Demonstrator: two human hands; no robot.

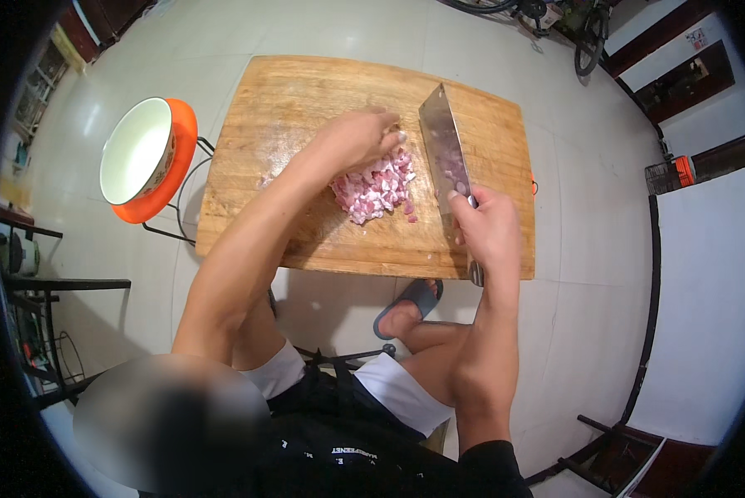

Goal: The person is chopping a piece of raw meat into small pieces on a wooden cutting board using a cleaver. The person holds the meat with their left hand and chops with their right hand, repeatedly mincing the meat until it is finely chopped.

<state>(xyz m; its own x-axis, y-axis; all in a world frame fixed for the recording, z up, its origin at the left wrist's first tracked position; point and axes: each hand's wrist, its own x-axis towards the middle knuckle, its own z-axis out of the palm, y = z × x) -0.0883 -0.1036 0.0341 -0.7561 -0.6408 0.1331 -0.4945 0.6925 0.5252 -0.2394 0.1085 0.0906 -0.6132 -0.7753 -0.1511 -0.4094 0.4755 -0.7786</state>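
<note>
My right hand (489,226) is closed round the handle of a cleaver (446,149). Its broad blade stands tilted on the right part of a thick wooden chopping board (285,100), pointing away from me. Left of the blade lies a heap of chopped pink and white meat (372,192), with a few loose bits at its right side. My left hand (362,137) bends over the far edge of this heap, fingers curved and somewhat apart, at or just above the meat. What lies under its palm is hidden.
Left of the board a white enamel basin (137,151) leans in an orange-red rim on a black-legged stool (169,232). A dark metal rack (57,286) stands further left. My slippered foot (410,309) is beneath the board's near edge. Bicycles (547,21) stand at the far right.
</note>
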